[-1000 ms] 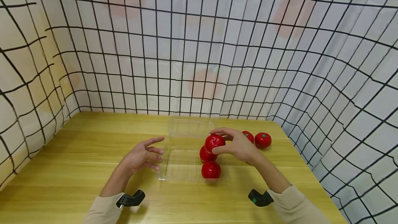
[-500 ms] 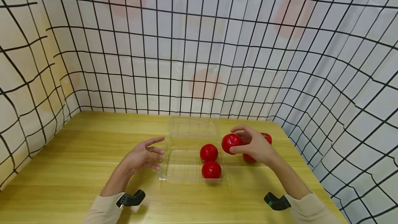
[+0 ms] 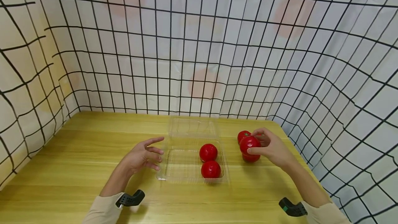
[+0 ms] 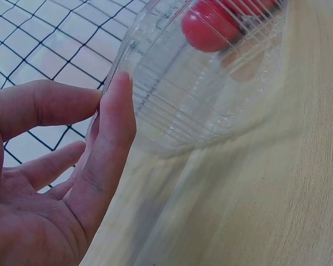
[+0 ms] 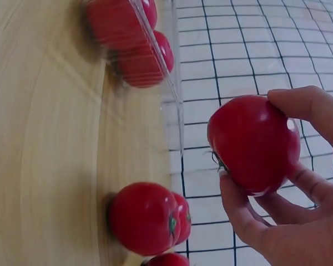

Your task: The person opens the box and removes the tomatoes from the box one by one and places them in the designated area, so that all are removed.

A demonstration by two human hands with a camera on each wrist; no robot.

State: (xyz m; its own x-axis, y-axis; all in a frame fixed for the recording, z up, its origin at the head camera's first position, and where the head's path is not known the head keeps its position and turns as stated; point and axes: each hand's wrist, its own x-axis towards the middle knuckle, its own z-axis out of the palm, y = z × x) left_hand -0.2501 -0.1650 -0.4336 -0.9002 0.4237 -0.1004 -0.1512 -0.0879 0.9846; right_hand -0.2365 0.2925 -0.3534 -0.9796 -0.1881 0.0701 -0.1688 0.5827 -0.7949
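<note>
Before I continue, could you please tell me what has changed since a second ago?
The right hand, gripping a red tomato throughout, has moved rightward from the clear container toward the loose tomatoes. The left hand and two boxed tomatoes stayed put.

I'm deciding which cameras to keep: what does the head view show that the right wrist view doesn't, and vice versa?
Only head: the left hand and black wrist devices.

Only right wrist: stem leaves on the held tomato, and a third loose tomato at the bottom edge.

Both: the right hand holding that tomato, two loose tomatoes, and two tomatoes in the clear container.
</note>
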